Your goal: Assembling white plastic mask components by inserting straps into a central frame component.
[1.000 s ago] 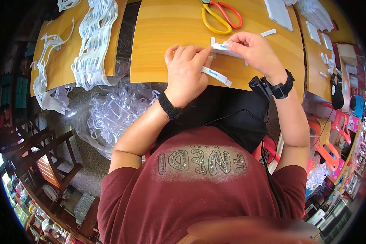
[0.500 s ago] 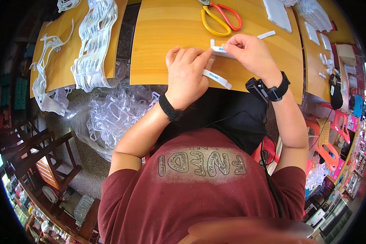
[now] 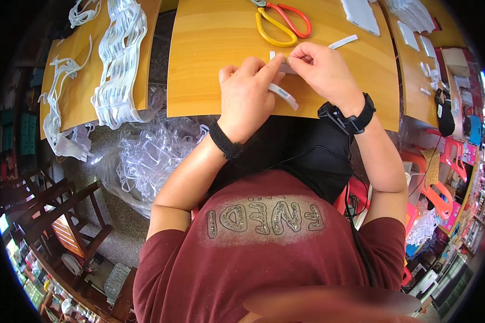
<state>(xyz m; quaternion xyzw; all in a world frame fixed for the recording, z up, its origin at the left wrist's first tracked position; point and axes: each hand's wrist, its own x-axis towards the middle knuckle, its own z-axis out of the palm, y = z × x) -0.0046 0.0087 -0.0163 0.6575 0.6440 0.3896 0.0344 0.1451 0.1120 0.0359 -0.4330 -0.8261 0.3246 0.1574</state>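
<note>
Over the front part of the wooden table, my left hand (image 3: 247, 90) and my right hand (image 3: 324, 71) nearly touch at the fingertips. A white printed strip (image 3: 283, 96) sticks out from beneath my left fingers, its free end pointing toward me. My left index finger stretches to a white piece (image 3: 288, 68) between the hands, probably part of that strip. The thumb and index finger of my right hand pinch that piece. Fingers hide how the two parts join. Just beyond my hands lie scissors (image 3: 279, 26) with one yellow and one red handle.
A loose white strip (image 3: 343, 41) and a white stack (image 3: 360, 16) lie on the table (image 3: 210, 48). Bundled white straps (image 3: 116, 70) cover a side table at left. A clear bag of white scraps (image 3: 151, 156) stands below. More white pieces (image 3: 409, 39) occupy the right-hand table.
The view has shifted slightly. My right fingertips have come closer to my left index finger, covering more of the white piece between them. Both hands keep their hold.
</note>
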